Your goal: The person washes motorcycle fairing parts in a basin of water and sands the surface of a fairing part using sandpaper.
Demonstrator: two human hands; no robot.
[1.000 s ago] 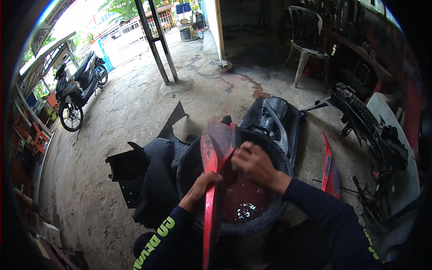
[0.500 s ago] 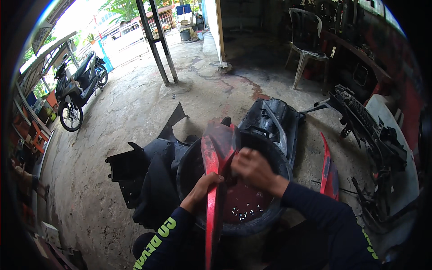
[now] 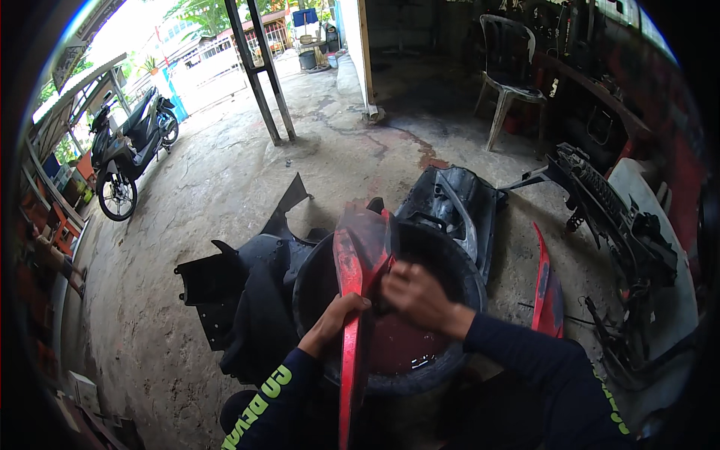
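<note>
I hold a long red scooter body panel (image 3: 350,262) upright over a black round basin (image 3: 457,266) with a wet red inside. My left hand (image 3: 339,315) grips the panel's narrow lower edge. My right hand (image 3: 412,294) is closed against the panel's inner side near its wider top; whether it holds a cloth or a tool is hidden. Both arms wear dark long sleeves with yellow-green lettering.
Black plastic scooter covers (image 3: 240,285) lie on the concrete floor to my left, a black under-seat tub (image 3: 457,202) behind the basin, another red panel (image 3: 547,285) to the right. A stripped frame (image 3: 615,217), a plastic chair (image 3: 510,82), steel posts (image 3: 259,67) and a parked motorbike (image 3: 127,150) stand around.
My right hand has slid a little lower and leftward along the panel's inner side. The left hand keeps its grip and the panel stays upright.
</note>
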